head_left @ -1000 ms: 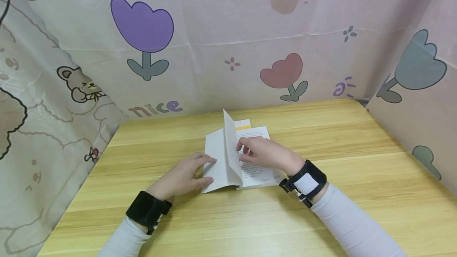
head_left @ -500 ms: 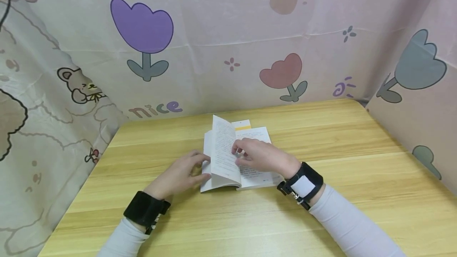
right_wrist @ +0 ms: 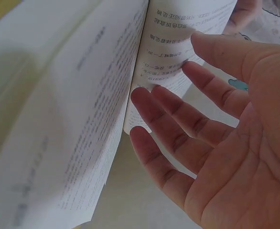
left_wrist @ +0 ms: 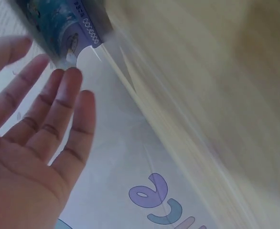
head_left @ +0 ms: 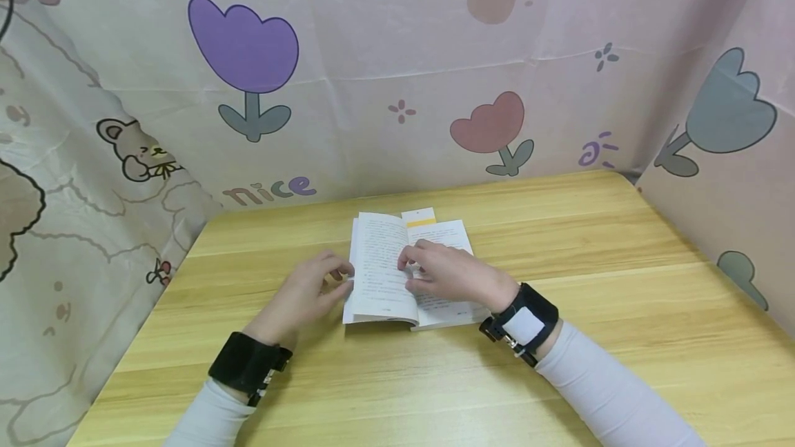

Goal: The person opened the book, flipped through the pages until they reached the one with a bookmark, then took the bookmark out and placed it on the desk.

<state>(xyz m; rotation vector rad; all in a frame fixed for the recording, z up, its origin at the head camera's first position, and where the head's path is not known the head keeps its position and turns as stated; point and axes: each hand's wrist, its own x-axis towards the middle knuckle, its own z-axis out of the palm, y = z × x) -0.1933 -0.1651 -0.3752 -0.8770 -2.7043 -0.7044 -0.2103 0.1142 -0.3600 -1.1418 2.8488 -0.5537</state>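
At the centre of the pale yellow wood-grain table (head_left: 385, 392), a white-paged paperback book with printed text (head_left: 380, 274) lies spread, its left leaves bowed slightly upward. By its nine o'clock edge is the person's left hand (head_left: 310, 292), fingers relaxed and slightly apart; whether they touch the paper I cannot tell. At three o'clock the right hand (head_left: 456, 276) lies over the right page, fingers loosely bent near the gutter, pinching nothing visible. A flat white strip with a yellow band (head_left: 419, 217) shows at twelve o'clock. Close by the left fingers, a blue illustrated cover (left_wrist: 61, 21) looks thin and glossy.

The book should handle as light and limp, its leaves springy and easily creased, its cover perhaps slippery. Single leaves seem best lifted at the outer edge, around ten o'clock.
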